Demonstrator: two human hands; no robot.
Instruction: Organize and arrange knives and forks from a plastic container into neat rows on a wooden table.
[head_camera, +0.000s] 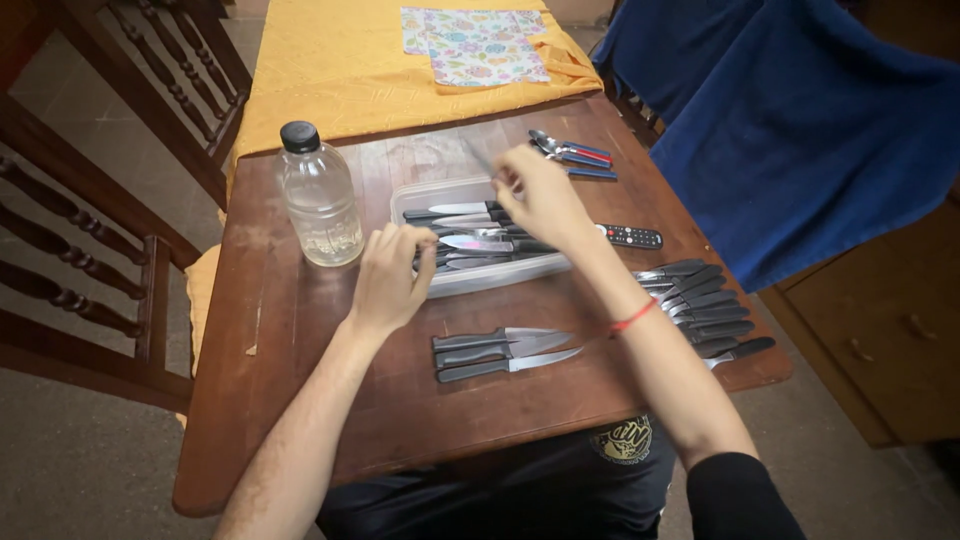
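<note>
Clear tray (412, 196) of black-handled knives (470, 240) sits between hands: left hand (390, 280) curled on its near rim, right hand (540, 195) pinching a blurred utensil (480, 157) above it.

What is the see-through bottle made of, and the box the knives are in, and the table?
The bottle looks like clear plastic with a black screw cap; you see straight through it. The box seems milky, half-clear plastic, with thin pale walls. The table looks like dark brown wood, worn and scratched, with a dull shine.
</note>
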